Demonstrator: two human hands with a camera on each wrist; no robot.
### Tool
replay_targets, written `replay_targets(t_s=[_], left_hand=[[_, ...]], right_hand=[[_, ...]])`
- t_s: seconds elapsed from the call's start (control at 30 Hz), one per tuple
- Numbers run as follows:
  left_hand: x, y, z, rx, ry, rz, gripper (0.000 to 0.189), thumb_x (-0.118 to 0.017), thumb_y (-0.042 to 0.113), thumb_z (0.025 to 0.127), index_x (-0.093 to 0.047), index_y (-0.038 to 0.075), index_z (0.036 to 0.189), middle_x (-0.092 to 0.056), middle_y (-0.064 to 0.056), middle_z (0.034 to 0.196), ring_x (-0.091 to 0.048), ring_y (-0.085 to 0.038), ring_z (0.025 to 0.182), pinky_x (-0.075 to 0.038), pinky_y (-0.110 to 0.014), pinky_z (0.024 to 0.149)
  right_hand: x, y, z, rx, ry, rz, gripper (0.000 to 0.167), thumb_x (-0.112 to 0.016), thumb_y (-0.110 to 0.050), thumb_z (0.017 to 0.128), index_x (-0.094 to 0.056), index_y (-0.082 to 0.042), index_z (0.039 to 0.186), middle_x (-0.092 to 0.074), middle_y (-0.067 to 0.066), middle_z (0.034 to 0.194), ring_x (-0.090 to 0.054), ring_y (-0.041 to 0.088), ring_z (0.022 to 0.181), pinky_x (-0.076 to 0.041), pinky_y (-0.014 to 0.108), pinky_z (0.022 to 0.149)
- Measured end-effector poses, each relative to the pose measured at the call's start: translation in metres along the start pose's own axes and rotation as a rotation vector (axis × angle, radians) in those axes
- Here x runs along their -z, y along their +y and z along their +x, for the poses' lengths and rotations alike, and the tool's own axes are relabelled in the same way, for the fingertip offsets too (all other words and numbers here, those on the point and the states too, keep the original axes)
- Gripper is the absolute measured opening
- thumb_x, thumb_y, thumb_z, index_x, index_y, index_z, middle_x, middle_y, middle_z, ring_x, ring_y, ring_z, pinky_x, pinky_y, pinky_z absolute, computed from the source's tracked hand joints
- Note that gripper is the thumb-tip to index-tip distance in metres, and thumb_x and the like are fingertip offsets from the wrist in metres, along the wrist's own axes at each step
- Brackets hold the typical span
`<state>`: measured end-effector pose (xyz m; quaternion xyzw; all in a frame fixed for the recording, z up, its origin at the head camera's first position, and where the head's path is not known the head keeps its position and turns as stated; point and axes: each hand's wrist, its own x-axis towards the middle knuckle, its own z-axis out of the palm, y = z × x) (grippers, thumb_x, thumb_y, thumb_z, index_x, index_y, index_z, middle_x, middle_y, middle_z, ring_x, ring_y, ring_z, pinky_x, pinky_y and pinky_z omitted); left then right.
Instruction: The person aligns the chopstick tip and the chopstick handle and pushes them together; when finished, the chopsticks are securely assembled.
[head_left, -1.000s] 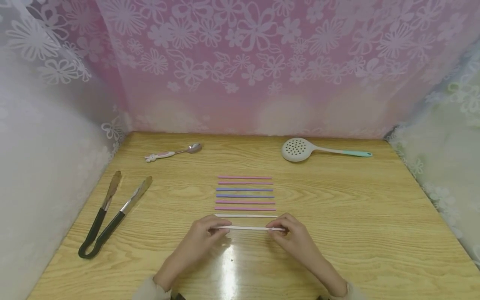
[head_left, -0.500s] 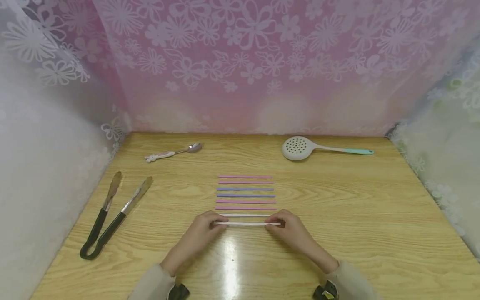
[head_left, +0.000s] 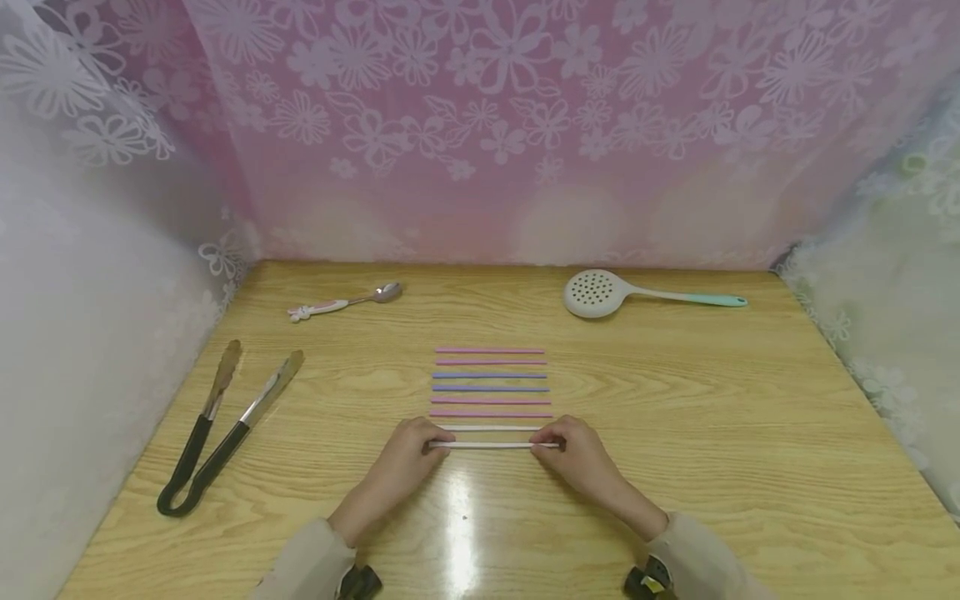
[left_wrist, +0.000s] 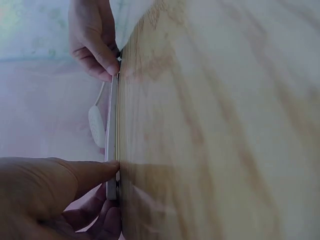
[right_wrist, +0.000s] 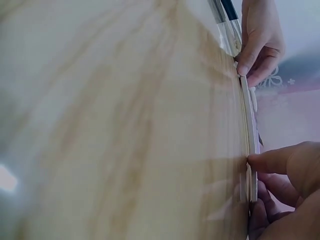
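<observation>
A thin white stick (head_left: pixel 491 445) lies level at the near end of a row of sticks. My left hand (head_left: pixel 408 454) pinches its left end between thumb and fingers, and my right hand (head_left: pixel 573 450) pinches its right end. In both wrist views the stick is at or just above the table surface; whether it touches is hard to tell. Just beyond it is a second white stick (head_left: pixel 491 428), its ends partly behind my fingers. Farther off lie parallel pink sticks (head_left: pixel 491 414) and blue sticks (head_left: pixel 490 388), with more pink sticks (head_left: pixel 491 351) at the far end.
Black-handled tongs (head_left: pixel 217 450) lie spread on the left of the wooden table (head_left: pixel 712 450). A spoon (head_left: pixel 322 309) with a pink and white handle is at the back left. At the back right rests a skimmer (head_left: pixel 592 293). Floral curtains (head_left: pixel 517 217) surround the table's back and sides.
Both hands have moved the white stick away from me, closer to the second white stick, and slightly left. Over the last half second it has hardly moved. The other sticks stay put.
</observation>
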<state>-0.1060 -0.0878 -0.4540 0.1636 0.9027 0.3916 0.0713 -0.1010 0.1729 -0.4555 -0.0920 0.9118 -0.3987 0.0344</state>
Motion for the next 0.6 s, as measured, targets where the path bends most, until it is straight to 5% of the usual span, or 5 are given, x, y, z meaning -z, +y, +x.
replay_targets(t_s=[0.6], left_hand=[[-0.0006, 0.0012, -0.0025, 0.012, 0.051, 0.037, 0.011, -0.067, 0.000, 0.085, -0.072, 0.004, 0.094, -0.066, -0.006, 0.095, -0.054, -0.019, 0.090, -0.047, -0.030, 0.075]], right_hand=[[-0.0021, -0.0046, -0.0016, 0.005, 0.027, -0.043, 0.007, -0.073, -0.002, 0.080, -0.073, -0.008, 0.083, -0.062, -0.001, 0.082, -0.052, 0.012, 0.078, -0.043, 0.023, 0.067]])
